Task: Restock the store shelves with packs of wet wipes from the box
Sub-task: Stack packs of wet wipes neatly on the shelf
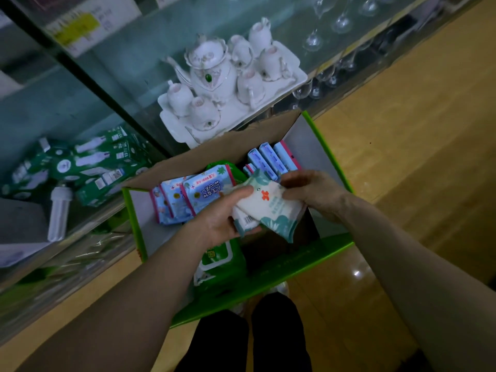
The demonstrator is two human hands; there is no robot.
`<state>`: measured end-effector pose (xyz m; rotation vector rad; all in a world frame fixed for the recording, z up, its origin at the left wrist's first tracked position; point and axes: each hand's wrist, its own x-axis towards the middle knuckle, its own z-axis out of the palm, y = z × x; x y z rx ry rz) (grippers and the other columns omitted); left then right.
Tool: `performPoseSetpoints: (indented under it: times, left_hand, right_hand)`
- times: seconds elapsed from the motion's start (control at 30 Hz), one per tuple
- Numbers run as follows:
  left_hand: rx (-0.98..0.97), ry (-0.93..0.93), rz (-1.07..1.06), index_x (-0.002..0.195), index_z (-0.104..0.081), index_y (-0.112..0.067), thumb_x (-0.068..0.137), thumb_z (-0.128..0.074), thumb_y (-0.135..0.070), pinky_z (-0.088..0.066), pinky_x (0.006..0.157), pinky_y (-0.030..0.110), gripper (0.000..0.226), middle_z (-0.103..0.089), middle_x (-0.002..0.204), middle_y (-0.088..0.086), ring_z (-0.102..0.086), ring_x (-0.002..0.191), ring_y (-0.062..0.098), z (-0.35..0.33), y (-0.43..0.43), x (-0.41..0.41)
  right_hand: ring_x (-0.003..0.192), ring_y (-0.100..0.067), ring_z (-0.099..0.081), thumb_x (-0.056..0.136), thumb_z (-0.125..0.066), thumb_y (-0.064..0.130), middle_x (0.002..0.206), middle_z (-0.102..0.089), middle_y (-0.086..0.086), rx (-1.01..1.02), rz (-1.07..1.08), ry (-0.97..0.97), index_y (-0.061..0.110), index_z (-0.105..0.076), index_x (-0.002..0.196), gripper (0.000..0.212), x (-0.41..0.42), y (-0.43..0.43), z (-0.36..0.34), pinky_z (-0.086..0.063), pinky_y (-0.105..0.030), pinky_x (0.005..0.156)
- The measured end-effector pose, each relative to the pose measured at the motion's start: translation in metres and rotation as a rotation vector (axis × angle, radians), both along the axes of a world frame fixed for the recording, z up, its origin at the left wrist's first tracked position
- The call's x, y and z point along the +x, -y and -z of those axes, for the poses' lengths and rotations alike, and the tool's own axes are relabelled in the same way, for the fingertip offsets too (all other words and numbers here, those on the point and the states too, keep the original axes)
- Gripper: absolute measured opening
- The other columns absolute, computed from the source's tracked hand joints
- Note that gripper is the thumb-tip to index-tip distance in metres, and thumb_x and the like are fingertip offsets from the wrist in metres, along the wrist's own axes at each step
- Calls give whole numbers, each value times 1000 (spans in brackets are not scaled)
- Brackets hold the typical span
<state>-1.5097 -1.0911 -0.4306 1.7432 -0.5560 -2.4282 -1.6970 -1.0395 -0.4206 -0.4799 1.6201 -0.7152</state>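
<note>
Down at floor level by the glass store shelves (128,84), that shelving along the left is easily the biggest thing in shot, and I can't see any wipes on it yet. Parked right against it is the open brown cardboard box with bright green flaps (281,267). My guess is it's shoved that close so every pack is a short reach from box to shelf.

Behind the box, a white porcelain tea set (212,73) sits on its tray on a shelf, and further left there's a pile of green light-bulb cartons (88,162), so room looks tight there.

Inside the box:
- blue-and-pink wet wipe packs (204,194) stand on edge along the left side
- slim light-blue packs (271,159) are lined up at the back
- a fat green pack with a flip lid (222,261) lies flat near the front

The one in play is the white-and-teal soft wipes pack (265,208), held just above the box with what looks like a second one tucked under it. The left hand (222,216) cradles them palm-up, thumb clamped over the top so the stack doesn't slide. The right hand (311,191) has its fingers curled, pinching the top pack's far edge, probably squaring it up or peeling it off before shelving.
</note>
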Motion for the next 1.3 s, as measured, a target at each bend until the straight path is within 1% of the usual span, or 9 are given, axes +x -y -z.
performPoseSetpoints:
  times: [0.3, 0.43, 0.53, 0.63, 0.77, 0.9, 1.07, 1.17, 1.3]
  left_hand:
    - [-40, 15, -174, 103, -61, -11, 93, -60, -14, -59, 63, 38, 11, -71, 90, 10, -67, 80, 24, -3, -2, 3]
    - [-483, 244, 16, 123, -53, -19, 98, -55, -20, -55, 78, 37, 26, -63, 117, 6, -63, 90, 21, 0, -6, 2]
    - [-818, 244, 323, 146, -38, -25, 95, -58, -19, -52, 86, 33, 55, -53, 128, 5, -59, 105, 18, 3, -19, -3]
    - [-974, 234, 499, 145, -41, -25, 88, -69, -20, -35, 106, 23, 65, -35, 139, 0, -36, 129, 10, 4, -30, -11]
    - [-861, 207, 412, 133, -56, -13, 96, -56, -23, -33, 71, -7, 38, -39, 128, -5, -42, 111, 1, 0, -26, -13]
    - [-899, 315, 346, 128, -55, -16, 92, -61, -10, -38, 78, 9, 37, -45, 129, 4, -46, 107, 7, 5, -20, -10]
    - [-441, 201, 137, 124, -55, -20, 87, -64, -17, -52, 92, 41, 38, -62, 123, 2, -62, 104, 20, 7, -16, -9]
    - [-429, 166, 251, 127, -50, -26, 91, -59, -18, -54, 84, 39, 38, -63, 114, -1, -62, 99, 16, 4, -18, -15]
    - [-251, 110, 222, 115, -58, -17, 93, -53, -27, -53, 66, 28, 25, -71, 95, 2, -67, 79, 14, -5, -14, -24]
  right_hand:
    - [80, -19, -65, 84, -72, 21, 91, -71, -6, 165, -106, 73, 12, -63, 98, 19, 12, -13, 2, -55, -33, 75]
    - [79, -24, -67, 88, -68, 13, 104, -69, -16, 150, 150, 56, -4, -59, 112, 31, 9, -13, 14, -57, -34, 69]
    - [79, -24, -67, 88, -64, 5, 102, -66, -12, 112, 196, 59, 1, -54, 111, 25, 17, -12, 18, -58, -35, 64]
    - [75, -22, -65, 93, -54, 3, 99, -66, -11, 66, 206, 170, 6, -55, 113, 20, 28, -7, 17, -56, -31, 58]
    - [85, -27, -69, 92, -60, 27, 98, -71, -11, 71, 222, 234, 6, -62, 111, 28, 31, -7, 18, -57, -43, 81]
    - [101, -32, -66, 83, -70, 5, 117, -66, -16, 40, 185, 188, 4, -56, 121, 41, 33, -12, 23, -53, -49, 91]
    - [94, -30, -66, 88, -55, 1, 110, -67, -14, 20, 163, 241, 8, -55, 120, 33, 31, -7, 23, -55, -40, 84]
    - [83, -21, -68, 92, -57, 23, 99, -70, -8, 26, 59, 148, 14, -61, 108, 19, 35, -3, 18, -56, -30, 75]
    - [96, -16, -65, 88, -65, 37, 111, -68, -4, -66, 5, -126, 12, -62, 118, 40, 43, 2, 23, -51, -19, 74]
